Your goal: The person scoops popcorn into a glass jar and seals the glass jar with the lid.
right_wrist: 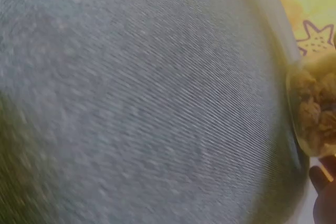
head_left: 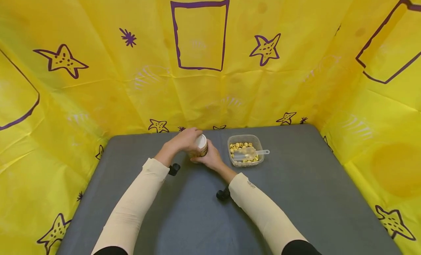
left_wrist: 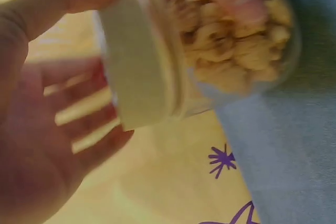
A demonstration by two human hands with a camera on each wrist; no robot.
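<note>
A clear jar (left_wrist: 236, 51) of caramel-coloured popcorn hangs tilted between both hands near the far edge of the table. Its white lid (head_left: 201, 141) faces up toward the head camera. My left hand (head_left: 185, 141) grips the lid, thumb on one side and fingers on the other, as the left wrist view shows. Around the jar's body my right hand (head_left: 212, 158) is wrapped; one of its fingers presses the clear wall. At the right edge of the right wrist view, the jar's rounded bottom (right_wrist: 312, 114) shows, with only a bit of the right-hand fingers (right_wrist: 326, 195).
To the right of the hands stands a clear square tub (head_left: 230, 161) with popcorn (head_left: 241, 145) inside. A translucent scoop (head_left: 245, 152) lies across it, handle over the right rim. The grey table (head_left: 197, 218) meets a yellow patterned curtain (head_left: 200, 101) at the back.
</note>
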